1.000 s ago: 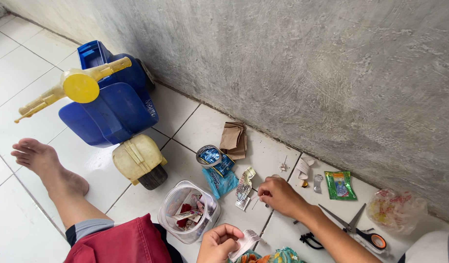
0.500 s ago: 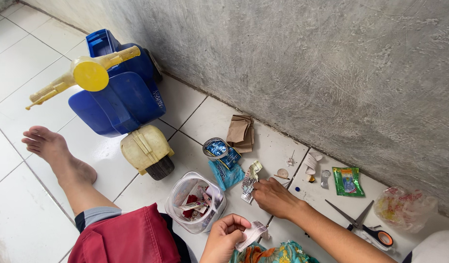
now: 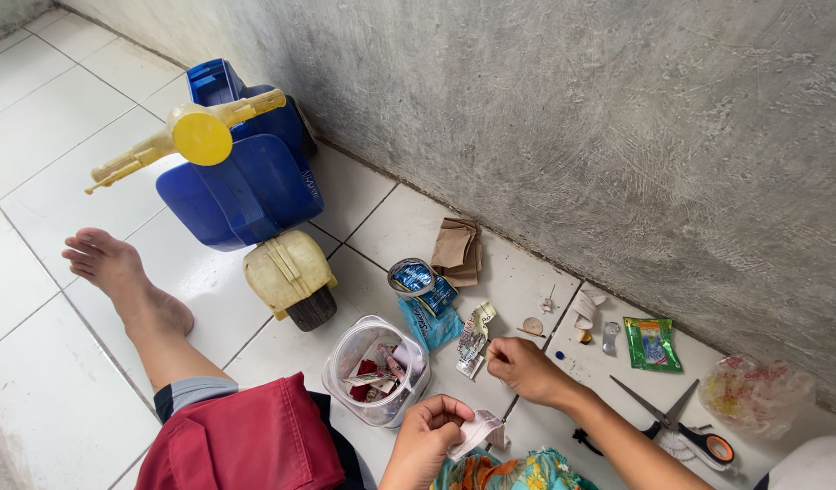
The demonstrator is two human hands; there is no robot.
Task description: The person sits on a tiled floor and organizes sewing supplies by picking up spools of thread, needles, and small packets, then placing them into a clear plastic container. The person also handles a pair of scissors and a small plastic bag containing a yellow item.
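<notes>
The left hand (image 3: 429, 438) closes over most of a small white packet (image 3: 477, 429), and what the curled fingers of the right hand (image 3: 525, 367) pinch cannot be told. At 5 o'clock the scissors (image 3: 677, 422) are partly crossed by the right forearm, and the colourful cloth (image 3: 509, 474) is cut by the bottom edge. The small bits (image 3: 581, 318) at 3 o'clock of the clear jar (image 3: 377, 367) are too small to identify.

Hands over clutter on a tiled floor
Left hand (image 3: 429, 434) pinches a small white packet (image 3: 475, 431); right hand (image 3: 522, 367) hovers near a clear plastic jar (image 3: 374, 370).
</notes>
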